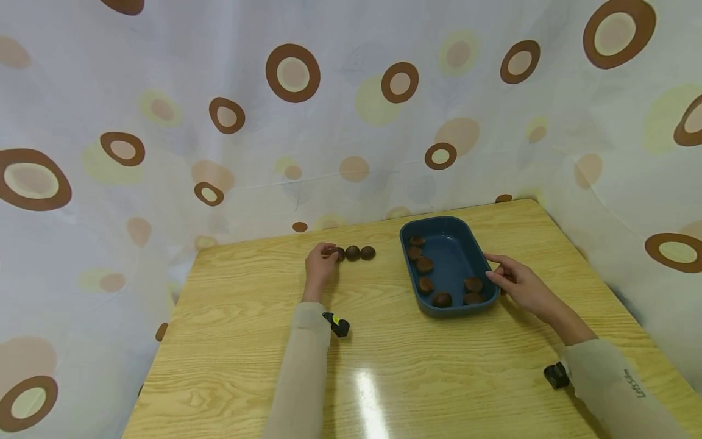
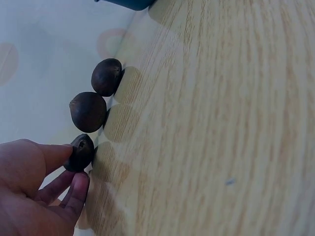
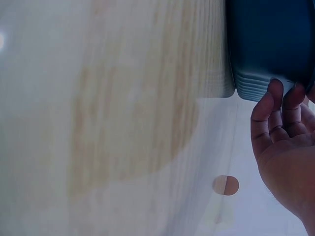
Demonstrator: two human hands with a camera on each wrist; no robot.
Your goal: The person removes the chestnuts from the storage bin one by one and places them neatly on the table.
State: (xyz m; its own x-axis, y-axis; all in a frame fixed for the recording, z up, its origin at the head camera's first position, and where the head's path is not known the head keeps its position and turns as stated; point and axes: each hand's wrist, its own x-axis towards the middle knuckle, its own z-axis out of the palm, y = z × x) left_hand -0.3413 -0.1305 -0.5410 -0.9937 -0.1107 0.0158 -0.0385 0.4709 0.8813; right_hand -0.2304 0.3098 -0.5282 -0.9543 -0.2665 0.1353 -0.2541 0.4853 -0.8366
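Three dark brown chestnuts lie in a short row on the table. My left hand pinches the leftmost chestnut between thumb and fingers, right at the wood. Beside it sit the middle chestnut and the right-hand chestnut, close together. A deep blue rectangular box stands to the right, with several chestnuts along its left side and near end. At the box's right side my right hand holds the rim, its fingers bent against the outer wall.
The wooden table reaches back to a patterned cloth hanging behind and at both sides. Black wrist cameras sit on both sleeves. The box stands near the table's back right part.
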